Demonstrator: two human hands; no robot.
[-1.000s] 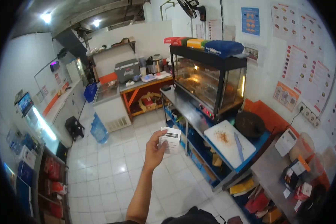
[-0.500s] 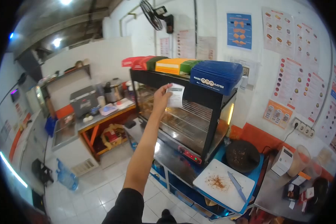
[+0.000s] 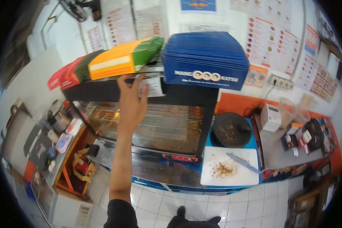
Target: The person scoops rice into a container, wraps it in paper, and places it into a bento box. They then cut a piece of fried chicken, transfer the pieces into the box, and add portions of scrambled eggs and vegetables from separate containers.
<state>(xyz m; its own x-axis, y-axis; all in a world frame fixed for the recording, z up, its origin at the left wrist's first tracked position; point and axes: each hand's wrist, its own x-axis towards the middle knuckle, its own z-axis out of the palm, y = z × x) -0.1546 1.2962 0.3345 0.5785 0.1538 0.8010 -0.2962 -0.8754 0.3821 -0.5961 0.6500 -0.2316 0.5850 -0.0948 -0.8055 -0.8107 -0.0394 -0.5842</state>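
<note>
My left hand (image 3: pixel 132 100) is raised to the upper front edge of a glass-fronted food display warmer (image 3: pixel 186 93). Its fingers are spread at the ledge, with the thumb by the left side of a small white paper slip (image 3: pixel 154 86). The slip hangs against the warmer's black top panel, partly behind the fingers; whether a fingertip still touches it is hard to see. Above the hand lie stacked yellow-and-green folded cartons (image 3: pixel 114 62). Blue folded cartons (image 3: pixel 205 60) are stacked to the right. My right hand is out of view.
Right of the warmer, a white cutting board (image 3: pixel 212 155) holds a knife (image 3: pixel 243 162) and reddish-brown crumbs. Behind it sits a dark stone mortar (image 3: pixel 231 129). A white box (image 3: pixel 270 117) and plastic containers stand farther right. A side counter (image 3: pixel 60 161) is at left.
My view has turned right and come closer to the warmer. My left hand, which held the slip by its upper left corner, now has its fingers apart, and the slip hangs on the panel.
</note>
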